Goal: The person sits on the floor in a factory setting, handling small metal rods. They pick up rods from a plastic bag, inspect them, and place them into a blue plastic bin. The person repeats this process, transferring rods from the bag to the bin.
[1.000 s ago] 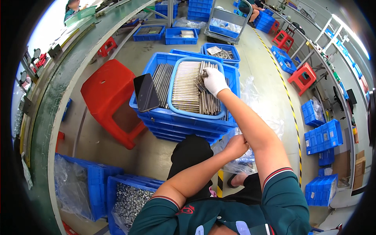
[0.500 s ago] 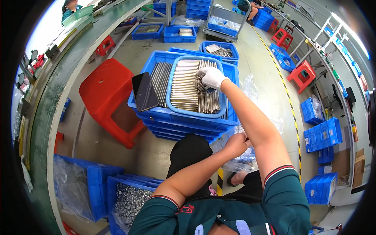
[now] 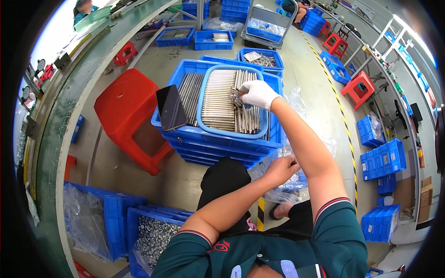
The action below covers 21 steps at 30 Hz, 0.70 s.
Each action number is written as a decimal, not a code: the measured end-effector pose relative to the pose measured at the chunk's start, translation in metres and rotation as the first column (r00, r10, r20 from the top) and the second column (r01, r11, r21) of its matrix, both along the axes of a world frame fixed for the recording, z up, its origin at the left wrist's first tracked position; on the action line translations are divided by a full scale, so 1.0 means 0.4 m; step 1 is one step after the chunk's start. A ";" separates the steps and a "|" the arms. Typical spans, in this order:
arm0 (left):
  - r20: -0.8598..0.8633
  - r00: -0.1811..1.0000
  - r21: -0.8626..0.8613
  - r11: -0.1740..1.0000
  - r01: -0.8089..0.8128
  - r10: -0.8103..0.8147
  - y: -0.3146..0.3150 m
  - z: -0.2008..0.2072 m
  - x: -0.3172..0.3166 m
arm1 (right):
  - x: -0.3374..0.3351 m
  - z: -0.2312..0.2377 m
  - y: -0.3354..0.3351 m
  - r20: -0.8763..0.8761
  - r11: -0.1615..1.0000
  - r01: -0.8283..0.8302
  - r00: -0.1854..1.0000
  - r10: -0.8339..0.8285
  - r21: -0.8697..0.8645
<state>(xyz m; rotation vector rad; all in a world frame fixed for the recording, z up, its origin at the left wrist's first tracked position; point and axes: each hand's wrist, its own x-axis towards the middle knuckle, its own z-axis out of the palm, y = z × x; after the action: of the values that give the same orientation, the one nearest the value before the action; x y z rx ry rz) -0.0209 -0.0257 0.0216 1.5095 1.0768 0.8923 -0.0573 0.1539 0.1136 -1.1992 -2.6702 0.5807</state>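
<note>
My right hand, in a white glove, is over a light blue plastic basin filled with slim metal rods. Its fingers curl closed on a small bunch of rods whose ends point up, beside the neat row at left. More rods lie lengthwise under and below that hand. My left hand is bare and sits low beneath the right forearm, next to a clear plastic bag. Its fingertips are pressed together; what they hold, if anything, is hidden.
The basin rests on stacked blue crates, with a black phone at their left edge. A red stool stands left. A crate of small metal parts is at lower left. A green workbench runs along the left side.
My right hand has shifted slightly right and down over the basin, showing more of the rods by its fingertips. My left hand has moved only a little.
</note>
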 end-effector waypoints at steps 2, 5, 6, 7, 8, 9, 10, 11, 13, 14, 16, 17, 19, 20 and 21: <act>-0.014 1.000 0.002 1.000 0.014 -0.014 0.003 -0.004 0.007 | -0.005 -0.006 -0.017 0.107 0.997 0.026 0.994 -0.035 0.079; -0.038 0.999 0.015 1.000 0.023 -0.022 0.004 -0.011 0.010 | -0.025 0.002 -0.051 0.226 0.987 0.054 0.970 -0.087 0.152; -0.037 0.999 0.029 0.999 0.017 -0.016 0.005 -0.015 0.013 | -0.029 0.004 -0.057 0.257 0.985 0.069 0.960 -0.109 0.160; -0.035 0.999 0.043 0.999 0.011 -0.009 0.004 -0.020 0.017 | -0.033 0.004 -0.062 0.288 0.982 0.084 0.949 -0.130 0.169; -0.034 0.999 0.058 0.998 0.005 -0.003 0.003 -0.026 0.021 | -0.037 -0.004 -0.065 0.273 0.976 0.079 0.953 -0.134 0.204; -0.029 0.999 0.060 0.998 -0.015 0.017 0.004 -0.038 0.024 | -0.045 -0.008 -0.069 0.272 0.973 0.084 0.952 -0.143 0.215; -0.023 0.999 0.062 0.997 -0.036 0.037 0.007 -0.054 0.028 | -0.052 -0.011 -0.073 0.270 0.970 0.090 0.951 -0.151 0.227; -0.018 0.998 0.064 0.996 -0.057 0.058 0.009 -0.068 0.031 | -0.056 -0.014 -0.077 0.268 0.967 0.095 0.950 -0.159 0.238; -0.005 0.997 0.103 0.992 -0.073 0.074 0.014 -0.084 0.035 | -0.058 -0.019 -0.089 0.233 0.956 0.103 0.958 -0.170 0.275; 0.002 0.997 0.122 0.989 -0.083 0.083 0.016 -0.092 0.036 | -0.060 -0.022 -0.092 0.214 0.950 0.107 0.961 -0.174 0.293; -0.004 0.998 0.091 0.994 -0.059 0.060 0.010 -0.077 0.033 | -0.047 -0.041 -0.081 0.169 0.947 0.094 0.974 -0.152 0.308; -0.008 0.999 0.076 0.996 -0.048 0.049 0.007 -0.068 0.031 | -0.040 -0.048 -0.074 0.146 0.945 0.087 0.979 -0.139 0.316; -0.021 0.999 0.045 0.998 -0.034 0.035 0.004 -0.044 0.023 | -0.030 -0.050 -0.064 0.079 0.945 0.100 0.988 -0.131 0.311; -0.027 0.999 0.030 0.999 -0.027 0.027 0.004 -0.039 0.021 | -0.024 -0.055 -0.056 0.018 0.948 0.105 0.993 -0.116 0.300; -0.017 1.000 0.033 0.999 -0.022 0.023 0.004 -0.038 0.021 | -0.018 -0.057 -0.046 -0.044 0.950 0.111 0.994 -0.103 0.292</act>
<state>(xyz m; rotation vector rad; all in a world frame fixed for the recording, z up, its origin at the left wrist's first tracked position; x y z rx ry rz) -0.0126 -0.0241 0.0063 1.5376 1.0980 0.9180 -0.0644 0.1355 0.0908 -1.2269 -2.5331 0.1720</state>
